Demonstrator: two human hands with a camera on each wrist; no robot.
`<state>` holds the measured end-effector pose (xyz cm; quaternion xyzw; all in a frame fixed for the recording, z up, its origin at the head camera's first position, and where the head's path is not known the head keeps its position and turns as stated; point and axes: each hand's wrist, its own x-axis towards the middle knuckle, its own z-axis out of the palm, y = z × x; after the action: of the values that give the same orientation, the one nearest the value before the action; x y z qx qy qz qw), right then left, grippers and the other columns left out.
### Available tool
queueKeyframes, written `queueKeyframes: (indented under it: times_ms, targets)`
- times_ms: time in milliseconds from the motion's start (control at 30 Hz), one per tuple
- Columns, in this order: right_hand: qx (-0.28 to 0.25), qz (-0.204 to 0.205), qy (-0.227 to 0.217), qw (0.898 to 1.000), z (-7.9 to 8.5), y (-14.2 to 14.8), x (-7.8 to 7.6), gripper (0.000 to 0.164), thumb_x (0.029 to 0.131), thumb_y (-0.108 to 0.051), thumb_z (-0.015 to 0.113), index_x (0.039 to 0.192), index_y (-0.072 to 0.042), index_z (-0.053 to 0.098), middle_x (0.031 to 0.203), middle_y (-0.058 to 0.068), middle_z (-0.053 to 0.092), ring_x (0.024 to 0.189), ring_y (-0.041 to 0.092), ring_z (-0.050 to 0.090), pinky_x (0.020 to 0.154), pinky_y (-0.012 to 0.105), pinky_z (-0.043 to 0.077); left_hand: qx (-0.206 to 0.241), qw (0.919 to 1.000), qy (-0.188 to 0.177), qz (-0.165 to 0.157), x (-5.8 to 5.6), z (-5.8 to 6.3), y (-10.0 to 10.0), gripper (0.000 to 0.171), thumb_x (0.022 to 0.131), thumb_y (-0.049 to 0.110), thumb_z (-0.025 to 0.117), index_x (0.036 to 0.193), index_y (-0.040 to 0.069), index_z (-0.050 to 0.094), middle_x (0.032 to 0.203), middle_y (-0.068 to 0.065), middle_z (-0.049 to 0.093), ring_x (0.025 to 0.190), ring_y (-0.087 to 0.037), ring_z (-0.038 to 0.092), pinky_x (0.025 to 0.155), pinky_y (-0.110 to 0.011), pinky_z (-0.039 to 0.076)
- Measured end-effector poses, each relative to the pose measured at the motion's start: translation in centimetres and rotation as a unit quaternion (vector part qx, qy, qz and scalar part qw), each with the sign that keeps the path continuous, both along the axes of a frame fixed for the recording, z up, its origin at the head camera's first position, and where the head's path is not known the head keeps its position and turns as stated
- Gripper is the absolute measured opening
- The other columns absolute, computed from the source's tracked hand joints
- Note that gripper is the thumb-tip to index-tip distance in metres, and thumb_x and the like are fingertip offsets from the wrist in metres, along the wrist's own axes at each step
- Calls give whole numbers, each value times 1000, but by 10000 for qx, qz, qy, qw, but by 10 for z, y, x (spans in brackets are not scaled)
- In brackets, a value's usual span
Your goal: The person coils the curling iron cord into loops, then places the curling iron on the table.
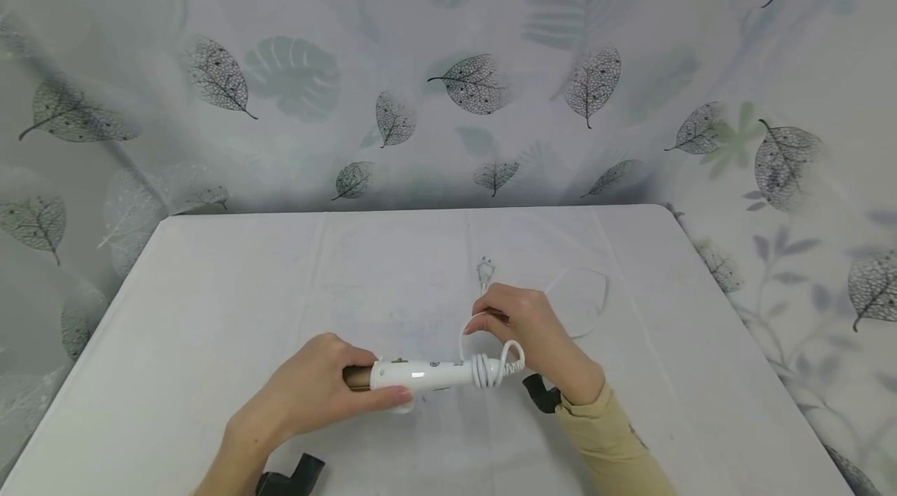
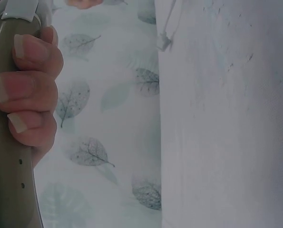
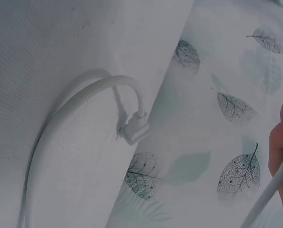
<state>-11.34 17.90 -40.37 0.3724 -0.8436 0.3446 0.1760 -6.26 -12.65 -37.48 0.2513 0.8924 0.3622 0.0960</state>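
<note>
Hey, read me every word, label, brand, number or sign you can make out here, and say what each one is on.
No text can be read.
White handle: small dark marks, too small and blurred to read.
Tan sleeve: a small dark mark, too blurred to tell whether it is lettering.
White plug: no lettering that I can make out.
Backdrop: printed leaves, no writing visible.

The iron (image 1: pixel 437 374) is over the table (image 1: pixel 210 309), the left hand (image 1: pixel 318 387) at its left end, the right hand (image 1: pixel 536 332) behind its right end. Cord (image 1: pixel 482 370) winds round that end; the plug (image 1: pixel 486 270) is beyond the right hand, the backdrop (image 1: pixel 413 21) behind the table.
</note>
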Motion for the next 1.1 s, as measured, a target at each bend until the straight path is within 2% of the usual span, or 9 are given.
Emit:
queueKeyframes:
  times_ms: [167,333,500,667,833,1100]
  targets:
    - [1,18,-234,9997,2,2,0,17,78,-14,83,84,-13,67,76,-8,59,64,0,48,60,13,43,-109,9999,82,69,0,0,-2,45,81,66,71,59,30,55,53,21,30,50,5,33,46,-18,33]
    - [0,287,-306,9991,4,5,-1,14,81,-7,80,88,-10,69,79,-6,60,68,2,50,62,13,43,-152,9998,127,66,0,1,-5,50,81,66,71,57,28,50,53,21,28,50,5,30,46,-17,30]
    - [-80,388,-10,9992,3,5,-3,14,81,0,79,91,-7,71,83,-4,64,68,4,53,64,13,44,-80,10000,40,22,2,2,-6,53,80,66,72,56,26,46,55,20,23,50,5,26,46,-17,25]
    - [-185,208,349,9990,3,2,-4,15,77,-5,83,87,-9,72,79,-5,65,65,3,56,61,14,46,-102,9998,-118,-146,2,1,-3,55,81,66,71,57,24,44,55,19,23,50,5,25,46,-17,24]
    - [-279,120,460,9985,4,3,-4,18,74,-5,85,84,-13,72,77,-7,63,62,1,53,58,13,43,-193,9997,-43,-124,1,0,-2,53,80,67,71,57,26,47,54,20,23,49,5,26,45,-17,25]
    - [-368,45,429,9984,7,3,-3,14,76,-8,85,82,-12,73,78,-6,65,61,3,49,56,13,40,-245,9996,-101,-119,0,-2,0,50,79,68,71,58,27,51,52,21,27,48,5,29,45,-17,28]
